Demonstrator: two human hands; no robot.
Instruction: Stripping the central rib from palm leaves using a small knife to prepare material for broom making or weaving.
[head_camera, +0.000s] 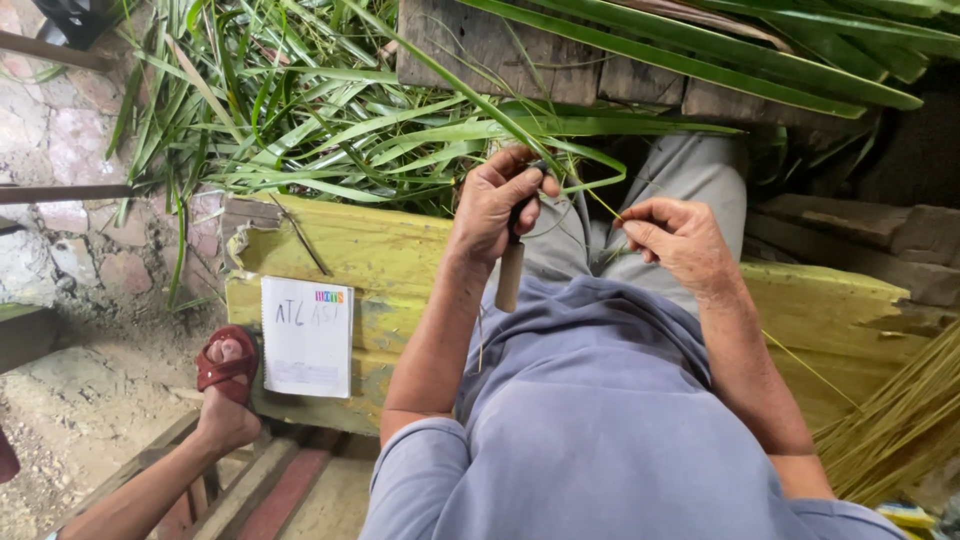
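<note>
My left hand (498, 200) is closed around a knife with a pale wooden handle (509, 276) that points down toward my lap. A long green palm leaf (470, 95) runs from the upper left down to this hand. My right hand (677, 240) pinches a thin yellow-green leaf midrib (800, 362) that stretches from between my hands off to the lower right. Both hands hover over my grey trousers (690, 175), a short gap apart.
I sit on a worn yellow wooden bench (350, 250) with a small white notepad (307, 336) on it. A heap of green palm leaves (300, 110) lies ahead. A bundle of stripped yellow midribs (900, 430) lies at right. My foot in a red sandal (226, 365) rests at left.
</note>
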